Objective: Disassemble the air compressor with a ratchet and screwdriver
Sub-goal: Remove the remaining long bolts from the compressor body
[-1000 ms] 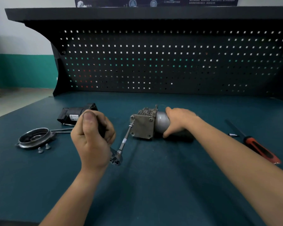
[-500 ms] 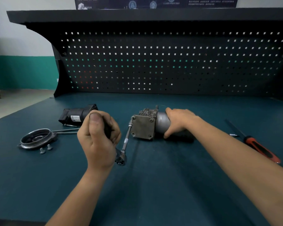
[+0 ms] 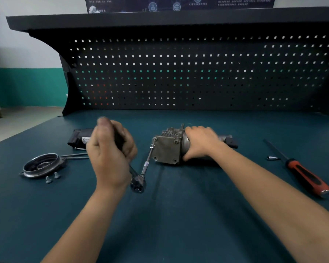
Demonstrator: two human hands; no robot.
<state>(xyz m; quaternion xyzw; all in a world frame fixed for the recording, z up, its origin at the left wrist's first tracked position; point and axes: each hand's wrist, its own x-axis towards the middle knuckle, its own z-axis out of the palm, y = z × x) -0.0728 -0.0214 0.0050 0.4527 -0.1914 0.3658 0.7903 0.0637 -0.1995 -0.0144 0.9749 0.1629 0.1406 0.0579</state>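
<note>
The grey metal air compressor (image 3: pixel 167 149) lies on its side in the middle of the bench, its square end plate facing me. My right hand (image 3: pixel 201 142) presses down on its round body. My left hand (image 3: pixel 110 154) is closed around the dark handle of the ratchet (image 3: pixel 138 184). The ratchet's long extension (image 3: pixel 148 162) reaches up to a bolt at the plate's top left corner. A red-and-black screwdriver (image 3: pixel 302 173) lies at the right, apart from both hands.
A round metal cover (image 3: pixel 41 166) with two loose bolts (image 3: pixel 52 177) lies at the left, next to two long rods (image 3: pixel 74 156) and a black part (image 3: pixel 78 140). A small socket bit (image 3: pixel 272 158) sits by the screwdriver. A black pegboard (image 3: pixel 198 73) walls the back.
My left hand has swung the ratchet handle to the right, toward the compressor. My right hand has stayed on the compressor body.
</note>
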